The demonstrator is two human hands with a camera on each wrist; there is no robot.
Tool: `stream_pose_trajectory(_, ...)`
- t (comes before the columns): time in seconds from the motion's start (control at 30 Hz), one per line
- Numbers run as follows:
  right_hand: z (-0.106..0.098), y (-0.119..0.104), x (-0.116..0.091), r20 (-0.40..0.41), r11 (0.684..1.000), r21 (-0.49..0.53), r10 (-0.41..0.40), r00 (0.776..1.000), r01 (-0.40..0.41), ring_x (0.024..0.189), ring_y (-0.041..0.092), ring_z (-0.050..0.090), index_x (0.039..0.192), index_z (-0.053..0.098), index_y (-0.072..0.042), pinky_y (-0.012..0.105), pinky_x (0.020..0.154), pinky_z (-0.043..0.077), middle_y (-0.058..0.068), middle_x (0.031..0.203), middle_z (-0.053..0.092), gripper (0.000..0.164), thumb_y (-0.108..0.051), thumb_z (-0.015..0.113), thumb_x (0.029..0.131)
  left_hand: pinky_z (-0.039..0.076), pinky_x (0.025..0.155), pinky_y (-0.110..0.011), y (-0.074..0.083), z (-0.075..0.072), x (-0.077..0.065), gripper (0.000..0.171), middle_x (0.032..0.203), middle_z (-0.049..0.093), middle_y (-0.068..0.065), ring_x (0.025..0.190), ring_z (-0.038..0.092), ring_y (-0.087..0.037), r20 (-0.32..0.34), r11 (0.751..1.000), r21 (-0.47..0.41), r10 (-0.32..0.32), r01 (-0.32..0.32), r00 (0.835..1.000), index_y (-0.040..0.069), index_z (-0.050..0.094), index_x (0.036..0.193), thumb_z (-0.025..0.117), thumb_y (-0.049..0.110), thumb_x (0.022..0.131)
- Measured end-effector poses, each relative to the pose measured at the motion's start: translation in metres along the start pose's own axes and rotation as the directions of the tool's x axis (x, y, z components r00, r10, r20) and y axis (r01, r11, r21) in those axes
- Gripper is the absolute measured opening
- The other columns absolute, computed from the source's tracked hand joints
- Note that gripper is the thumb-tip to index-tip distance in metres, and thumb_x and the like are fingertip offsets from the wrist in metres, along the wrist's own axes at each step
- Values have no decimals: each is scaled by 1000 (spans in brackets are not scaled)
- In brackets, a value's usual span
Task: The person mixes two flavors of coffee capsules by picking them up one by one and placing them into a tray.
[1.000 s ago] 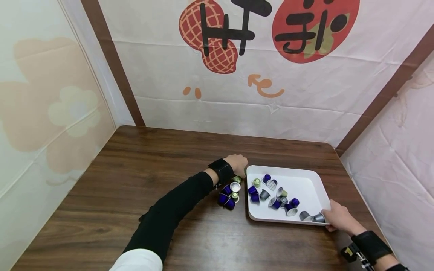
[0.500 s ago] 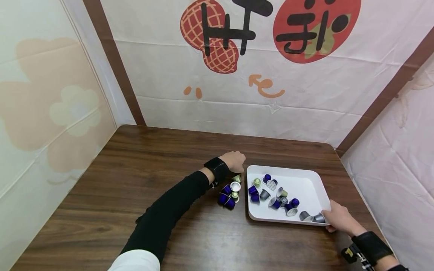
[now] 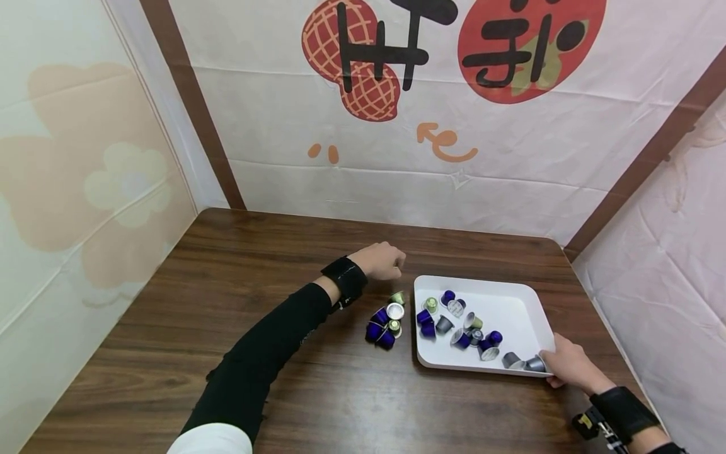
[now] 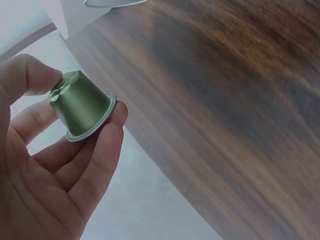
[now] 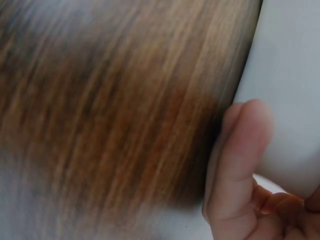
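My left hand is raised above the table's far middle, left of the tray. In the left wrist view, it pinches a green coffee capsule between thumb and fingers, its silver rim facing the fingertips. The head view hides this capsule behind the hand. Below the left hand, a small cluster of coffee capsules in blue, green and silver lies on the wood. My right hand grips the near right corner of a white tray. Scattered in that tray are several blue, grey and green capsules.
The brown wooden table ends at a printed cloth wall at the back. More fabric rises along the left and right sides. Both wrists carry black straps.
My left hand has drawn back left and up from the tray's far left corner, baring the green capsule in the cluster. The right hand and the tray stay put.
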State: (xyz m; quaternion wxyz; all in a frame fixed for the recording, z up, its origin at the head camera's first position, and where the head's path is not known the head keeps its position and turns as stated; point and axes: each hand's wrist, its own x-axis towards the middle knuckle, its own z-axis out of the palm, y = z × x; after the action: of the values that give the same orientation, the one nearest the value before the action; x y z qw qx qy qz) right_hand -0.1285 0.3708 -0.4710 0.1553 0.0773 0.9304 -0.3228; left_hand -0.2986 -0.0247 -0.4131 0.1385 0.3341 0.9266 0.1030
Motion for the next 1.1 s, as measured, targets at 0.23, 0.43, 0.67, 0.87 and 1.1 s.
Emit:
stream_pose_trajectory(0.23, 1, 0, 0, -6, 1000, -9, -7, 1000, 7, 50, 18, 59, 129, 28, 20, 34, 47, 52, 18, 76, 52, 46, -2, 41, 90, 31, 50, -24, 1, -10, -6, 15, 64, 40, 3, 47, 31, -9, -11, 998, -58, -8, 7, 1000, 15, 60, 101, 55, 17, 87)
stream_pose_trajectory(0.43, 0, 0, 1, 2, 1000, -15, 1, 1000, -1, 51, 18, 59, 128, 28, 20, 33, 47, 52, 18, 76, 52, 46, -2, 42, 91, 28, 51, -24, 16, -18, -9, 16, 58, 32, 5, 46, 25, -9, -52, 995, -83, 53, -57, 997, 13, 59, 101, 53, 15, 87)
stream_pose_trajectory(0.67, -1, 0, 3, 11, 1000, -27, 0, 1000, 0, 51, 18, 60, 129, 27, 20, 33, 47, 52, 21, 80, 52, 46, -2, 42, 91, 28, 56, -24, 40, -18, -4, 21, 62, 33, 5, 51, 27, -9, -58, 981, -64, 180, -184, 982, 9, 61, 109, 54, 16, 91)
stream_pose_trajectory(0.87, -1, 2, 5, 7, 1000, -25, 3, 1000, -2, 51, 18, 60, 129, 28, 19, 33, 48, 52, 20, 80, 53, 45, -2, 42, 91, 29, 56, -23, 63, -15, 5, 19, 65, 38, 4, 52, 30, -9, -45, 961, -79, 260, -263, 964, 9, 61, 109, 53, 15, 92)
stream_pose_trajectory(1.1, -1, 1, 2, 5, 1000, -19, -12, 1000, 12, 50, 18, 59, 126, 29, 20, 33, 47, 52, 18, 77, 51, 44, -1, 43, 91, 32, 59, -22, 86, -8, 16, 23, 80, 53, 5, 57, 37, -9, -29, 953, -43, 298, -299, 954, 10, 61, 115, 56, 17, 93)
